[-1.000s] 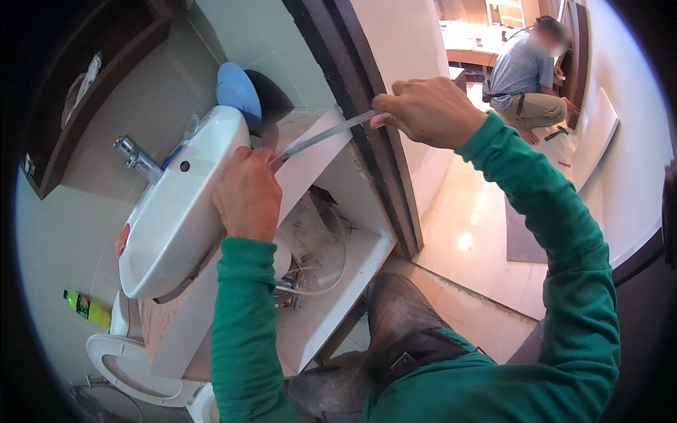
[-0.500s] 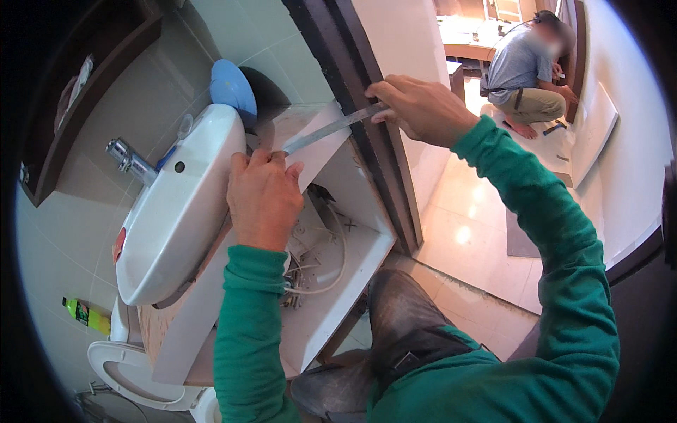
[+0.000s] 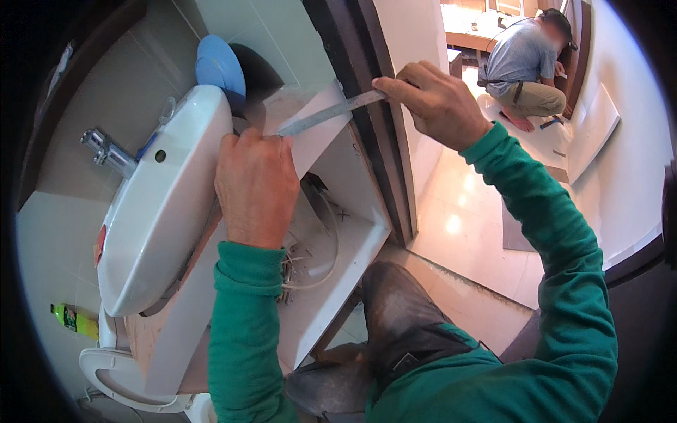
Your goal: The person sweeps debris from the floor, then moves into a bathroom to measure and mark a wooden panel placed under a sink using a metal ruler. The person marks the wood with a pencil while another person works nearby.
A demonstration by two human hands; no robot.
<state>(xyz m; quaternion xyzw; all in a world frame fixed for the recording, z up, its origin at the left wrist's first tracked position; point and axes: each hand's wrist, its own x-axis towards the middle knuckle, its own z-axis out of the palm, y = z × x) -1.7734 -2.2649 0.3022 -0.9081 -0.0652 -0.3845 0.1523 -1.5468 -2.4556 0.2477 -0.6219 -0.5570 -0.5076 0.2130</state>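
Note:
My left hand (image 3: 257, 185) is closed on the near-left end of a flat grey metal bar (image 3: 317, 120), which looks like a file. My right hand (image 3: 441, 102) pinches its far-right end between thumb and fingers. The bar slants up to the right, over the corner of a white cabinet (image 3: 363, 229) and up against a dark door frame (image 3: 367, 84). From this angle I cannot tell whether it touches the cabinet edge. Beside my left hand is a white washbasin (image 3: 173, 204) with a chrome tap (image 3: 109, 151).
The open cabinet holds a white hose (image 3: 331, 264) and loose debris. A blue round plastic thing (image 3: 220, 67) leans behind the basin. At lower left are a green bottle (image 3: 74, 321) and a toilet seat (image 3: 116, 374). Another person (image 3: 525, 63) crouches beyond the doorway near a white panel (image 3: 594, 134).
My right hand has moved slightly right and up, its fingers less tightly curled. My left hand still grips the bar. The basin and cabinet sit a little further left in view.

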